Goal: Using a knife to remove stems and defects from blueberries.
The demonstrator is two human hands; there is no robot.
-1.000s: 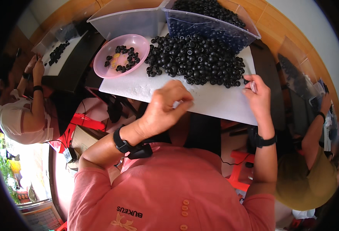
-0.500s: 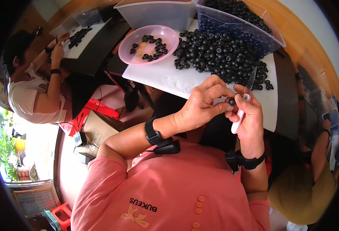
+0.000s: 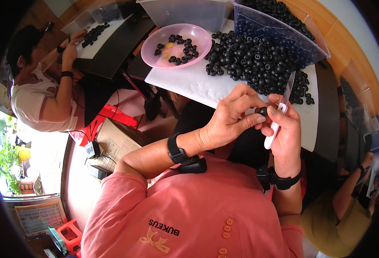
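Note:
Between the thumb and fingers of my left hand [image 3: 236, 112] is a small round black piece [image 3: 262, 112]. My right hand [image 3: 287, 129] is closed around the pale pink handle of a small knife [image 3: 276, 125], its blade pointing up and away from me. Both hands meet above the near edge of the table, and my right fingertips come close to the black piece. Beyond them a large heap of similar black pieces [image 3: 258, 60] covers part of the white mat [image 3: 185, 84]. To the left, a pink basin [image 3: 148, 53] holds several black pieces and some yellowish spots.
A clear bin [image 3: 279, 30] of black pieces stands behind the heap, beside another translucent bin [image 3: 185, 13]. At the left a person [image 3: 47, 94] works at another table; another person [image 3: 344, 210] sits at the right. A cardboard box [image 3: 116, 142] lies on the left.
The view has shifted slightly, so the table and basin appear further right. The knife has turned a little in my right hand, its blade showing more broadly. My left hand keeps the black piece.

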